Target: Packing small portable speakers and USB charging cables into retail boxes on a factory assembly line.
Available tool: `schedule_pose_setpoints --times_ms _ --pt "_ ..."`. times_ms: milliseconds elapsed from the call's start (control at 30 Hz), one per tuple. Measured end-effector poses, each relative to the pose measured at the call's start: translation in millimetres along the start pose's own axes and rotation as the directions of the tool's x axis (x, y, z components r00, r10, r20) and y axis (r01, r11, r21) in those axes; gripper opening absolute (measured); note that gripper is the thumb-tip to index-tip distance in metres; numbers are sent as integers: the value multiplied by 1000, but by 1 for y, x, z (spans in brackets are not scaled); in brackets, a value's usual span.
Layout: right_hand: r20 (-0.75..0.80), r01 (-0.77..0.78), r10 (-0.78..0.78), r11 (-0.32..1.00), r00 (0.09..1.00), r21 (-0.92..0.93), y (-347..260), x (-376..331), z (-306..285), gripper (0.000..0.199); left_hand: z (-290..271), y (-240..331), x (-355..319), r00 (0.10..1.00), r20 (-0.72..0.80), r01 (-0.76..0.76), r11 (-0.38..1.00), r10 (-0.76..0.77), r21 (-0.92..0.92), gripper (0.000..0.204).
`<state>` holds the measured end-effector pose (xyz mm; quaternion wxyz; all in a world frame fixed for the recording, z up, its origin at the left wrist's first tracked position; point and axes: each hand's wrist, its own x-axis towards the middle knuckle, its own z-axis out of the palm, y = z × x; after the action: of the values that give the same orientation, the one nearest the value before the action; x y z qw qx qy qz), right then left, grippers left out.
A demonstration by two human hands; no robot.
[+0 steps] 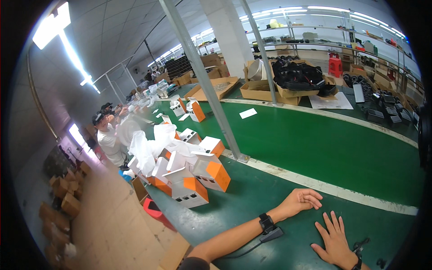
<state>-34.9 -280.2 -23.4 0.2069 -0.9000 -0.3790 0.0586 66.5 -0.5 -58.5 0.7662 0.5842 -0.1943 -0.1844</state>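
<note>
My left hand [298, 202] rests on the green worktable [252, 182], its fingers loosely bent and nothing seen in them. A black strap with a small device [267, 222] and a cable is round that wrist. Just to its right, my right hand [334, 241] lies palm down with the fingers spread. Beside the right wrist is a small dark cable-like item [361, 244]. To the left of both hands, apart from them, stands a group of open white and orange boxes [190, 192], with white plastic bags [143, 152] on top.
Beyond a pale rail [333, 187] runs a green conveyor belt [306, 139] with a white card [248, 113]. A metal post [204, 76] rises from the rail. Black goods [299, 74] fill cartons on the far side. People [109, 137] work at the left; a red bin [157, 213] stands below.
</note>
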Motion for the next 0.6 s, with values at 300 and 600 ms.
schedule_pose_setpoints --times_ms 300,600 --pt "-3 5 -5 1000 1000 -9 2 2 1 80 -1 2 2 1000 9 1 1000 -1 -7 41" --pt "4 -2 2 1000 1000 6 -1 2 -2 79 0 1 1 1000 6 4 1000 -4 -12 42"
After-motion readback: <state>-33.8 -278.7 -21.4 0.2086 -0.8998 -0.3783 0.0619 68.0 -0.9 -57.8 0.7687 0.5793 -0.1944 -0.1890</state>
